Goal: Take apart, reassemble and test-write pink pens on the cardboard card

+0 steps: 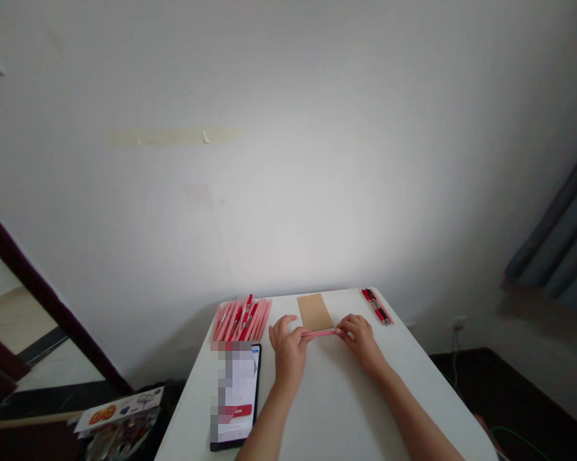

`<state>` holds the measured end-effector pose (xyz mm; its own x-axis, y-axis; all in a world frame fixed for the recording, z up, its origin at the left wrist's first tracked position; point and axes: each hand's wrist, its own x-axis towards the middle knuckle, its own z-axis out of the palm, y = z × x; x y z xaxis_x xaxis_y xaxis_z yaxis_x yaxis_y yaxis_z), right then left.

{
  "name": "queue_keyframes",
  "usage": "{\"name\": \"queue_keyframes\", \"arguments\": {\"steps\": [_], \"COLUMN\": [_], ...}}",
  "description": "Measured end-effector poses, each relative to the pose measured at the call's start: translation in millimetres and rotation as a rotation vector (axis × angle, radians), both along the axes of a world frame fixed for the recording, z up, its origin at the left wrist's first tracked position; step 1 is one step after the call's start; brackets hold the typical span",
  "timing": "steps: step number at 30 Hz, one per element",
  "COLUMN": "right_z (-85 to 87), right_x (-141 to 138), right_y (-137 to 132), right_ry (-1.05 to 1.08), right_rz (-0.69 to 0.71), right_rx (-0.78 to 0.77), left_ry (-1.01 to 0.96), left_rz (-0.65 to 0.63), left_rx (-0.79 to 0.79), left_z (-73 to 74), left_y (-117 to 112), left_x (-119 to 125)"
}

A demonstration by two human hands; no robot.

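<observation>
A thin pink sleeve or pen package (pixel 319 333) lies across the white table (pixel 336 403), held at both ends. My left hand (pixel 287 349) pinches its left end, and my right hand (pixel 360 336) pinches its right end. Just behind it lies a brown cardboard piece (pixel 314 311). A pile of several pink packages with red pens (pixel 243 319) sits to the left of my left hand. A few red and black pens (pixel 377 305) lie near the table's far right corner.
A phone (pixel 235 394) with a lit screen lies on the table's left side. A white wall stands right behind the table. Printed packaging (pixel 120 413) sits on a lower surface at the left. Grey curtains (pixel 561 237) hang at the right.
</observation>
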<state>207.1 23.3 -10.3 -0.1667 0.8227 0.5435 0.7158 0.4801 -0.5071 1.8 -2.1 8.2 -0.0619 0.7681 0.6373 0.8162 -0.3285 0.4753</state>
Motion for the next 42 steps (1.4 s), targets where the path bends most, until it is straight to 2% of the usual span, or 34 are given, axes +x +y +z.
{"name": "queue_keyframes", "arguments": {"steps": [8,18,23,31,35,38,42], "right_z": [2.6,-0.1,0.4,-2.5,-0.5,2.7,7.5], "right_x": [1.1,1.0,-0.2,0.9,0.6,0.3,0.4], "right_y": [-1.8,-0.9,-1.4,1.7,1.6,1.5,0.3], "right_ry": [0.007,0.002,0.003,0.042,0.142,0.299,0.573], "right_rz": [-0.008,-0.024,-0.015,-0.033,0.013,0.066,0.060], "right_rx": [0.073,-0.022,-0.029,-0.002,-0.024,-0.077,-0.262], "left_ry": [0.027,0.069,0.076,0.022,0.010,0.001,-0.002], "left_rz": [0.027,0.014,0.004,-0.004,0.002,0.000,-0.022], "left_rx": [-0.043,-0.061,-0.035,-0.028,-0.035,-0.030,-0.044], "left_z": [1.9,4.0,6.5,2.6,2.0,2.5,4.2], "left_y": [-1.3,-4.8,-6.6,-3.5,-3.0,-2.9,-3.6], "left_x": [2.8,3.4,4.4,0.6,0.5,0.7,1.9]}}
